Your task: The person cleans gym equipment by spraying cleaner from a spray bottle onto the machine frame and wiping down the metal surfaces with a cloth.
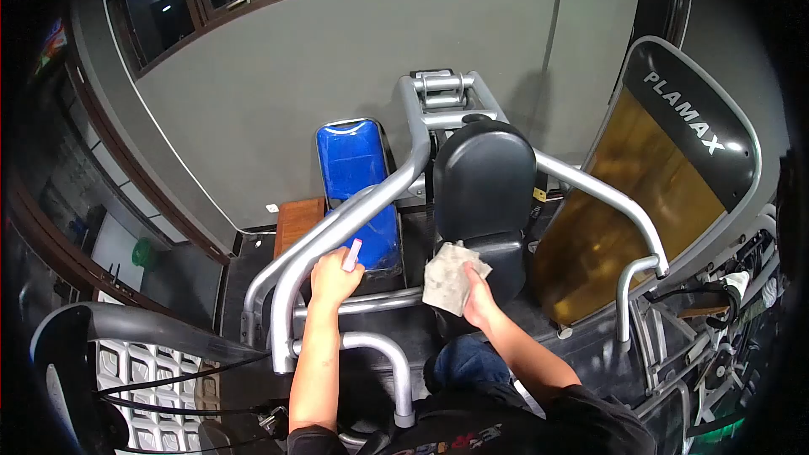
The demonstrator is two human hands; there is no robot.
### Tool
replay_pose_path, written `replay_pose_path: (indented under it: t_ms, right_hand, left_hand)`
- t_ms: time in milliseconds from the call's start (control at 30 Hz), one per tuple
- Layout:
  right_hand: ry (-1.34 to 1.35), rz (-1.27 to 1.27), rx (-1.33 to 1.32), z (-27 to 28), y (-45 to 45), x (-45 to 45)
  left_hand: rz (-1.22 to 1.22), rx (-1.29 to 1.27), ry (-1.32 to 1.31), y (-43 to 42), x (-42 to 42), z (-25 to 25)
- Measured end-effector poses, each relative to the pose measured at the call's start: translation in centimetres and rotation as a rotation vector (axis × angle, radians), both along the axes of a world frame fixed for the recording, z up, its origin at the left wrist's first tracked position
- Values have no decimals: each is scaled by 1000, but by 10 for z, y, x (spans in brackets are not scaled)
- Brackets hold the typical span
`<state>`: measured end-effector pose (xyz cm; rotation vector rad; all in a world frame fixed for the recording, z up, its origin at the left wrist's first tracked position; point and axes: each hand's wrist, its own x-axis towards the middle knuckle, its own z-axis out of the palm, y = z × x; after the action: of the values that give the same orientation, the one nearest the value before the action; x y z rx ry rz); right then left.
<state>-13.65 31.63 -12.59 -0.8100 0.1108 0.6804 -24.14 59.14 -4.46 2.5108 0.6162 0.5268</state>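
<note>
My left hand [336, 276] is closed around a small white and red object [352, 254], beside the silver tube frame [337, 232] of an exercise machine. In my right hand [479, 293] is a crumpled, stained light cloth [448, 278], gripped at its right edge. The cloth is in front of the machine's black seat [495, 254], below the black backrest [484, 177]. Most of the fingers under the cloth are hidden.
A blue padded chair [352, 160] stands behind the frame, near a brown wooden piece [297, 223]. To the right rises a gold and black machine panel [624, 194]. White plastic latticework [152, 371] lies at the lower left. Metal equipment [716, 345] fills the right edge.
</note>
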Motion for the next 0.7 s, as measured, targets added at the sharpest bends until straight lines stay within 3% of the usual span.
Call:
replay_pose_path:
  t_ms: [700]
  right_hand:
    - [-92,83,-38,17,-17,-18]
  left_hand:
    - [166,-41,-229,-17,-14,18]
